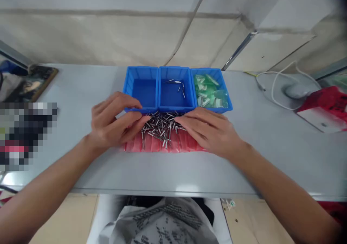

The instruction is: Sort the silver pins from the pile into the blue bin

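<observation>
On the grey table [276,164], hands [116,123] [210,132] partly hide metal pins [162,128].

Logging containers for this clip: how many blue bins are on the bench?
3, in a row: left bin, middle bin holding metal pins, right bin holding green packets. None looks hidden.

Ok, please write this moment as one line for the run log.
metal pins: heaped on red plastic sheet | left hand: at pile's left edge | right hand: at pile's right edge | middle blue bin: few pins
</observation>
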A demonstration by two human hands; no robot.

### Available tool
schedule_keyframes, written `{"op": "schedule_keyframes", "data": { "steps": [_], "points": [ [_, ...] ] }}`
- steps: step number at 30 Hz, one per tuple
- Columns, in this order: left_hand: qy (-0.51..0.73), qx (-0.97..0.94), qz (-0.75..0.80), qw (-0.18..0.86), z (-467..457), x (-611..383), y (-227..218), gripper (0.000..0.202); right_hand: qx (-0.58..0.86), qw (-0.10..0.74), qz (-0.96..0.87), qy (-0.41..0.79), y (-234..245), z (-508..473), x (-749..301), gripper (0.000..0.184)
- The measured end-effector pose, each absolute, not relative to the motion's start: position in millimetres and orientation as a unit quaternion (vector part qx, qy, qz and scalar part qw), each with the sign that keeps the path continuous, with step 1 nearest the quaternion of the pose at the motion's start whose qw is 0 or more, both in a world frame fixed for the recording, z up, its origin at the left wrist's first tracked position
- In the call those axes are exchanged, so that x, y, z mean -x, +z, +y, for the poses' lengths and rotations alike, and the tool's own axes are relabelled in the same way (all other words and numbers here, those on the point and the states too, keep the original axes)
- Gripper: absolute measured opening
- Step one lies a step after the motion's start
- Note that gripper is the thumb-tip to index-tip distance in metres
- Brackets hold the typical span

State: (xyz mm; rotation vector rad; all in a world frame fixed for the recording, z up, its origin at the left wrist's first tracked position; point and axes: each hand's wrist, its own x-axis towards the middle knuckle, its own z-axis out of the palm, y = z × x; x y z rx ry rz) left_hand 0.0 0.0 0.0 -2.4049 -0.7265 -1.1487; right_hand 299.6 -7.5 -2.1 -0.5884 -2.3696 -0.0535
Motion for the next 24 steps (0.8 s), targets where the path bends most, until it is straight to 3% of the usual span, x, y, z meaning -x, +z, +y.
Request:
{"op": "schedule_keyframes", "data": {
  "steps": [2,8,15,18,24],
  "points": [
    [-0.409,0.857,-0.246,0.197,-0.8,-4.0,0.6,0.02,0.238,0.361,-0.902,-0.019,0.3,-10.2,-297.2,0.026],
    [-0.41,0.85,-0.268,0.19,-1.8,-8.3,0.4,0.016,0.201,0.271,-0.94,-0.055,-6.4,-5.8,-294.4,0.021],
    [-0.408,0.847,-0.278,0.197,-10.0,-11.0,4.8,0.018,0.195,0.251,-0.947,-0.039,-3.1,-5.6,-295.6,0.025],
    [-0.411,0.85,-0.273,0.187,-9.3,-11.9,5.1,0.02,0.187,0.24,-0.952,-0.042,-2.6,-6.3,-295.6,0.018],
    [-0.421,0.841,-0.277,0.196,-7.0,-8.7,9.0,0.019,0.218,0.319,-0.921,0.044,-7.2,-1.1,-297.0,0.022]
  ]
}}
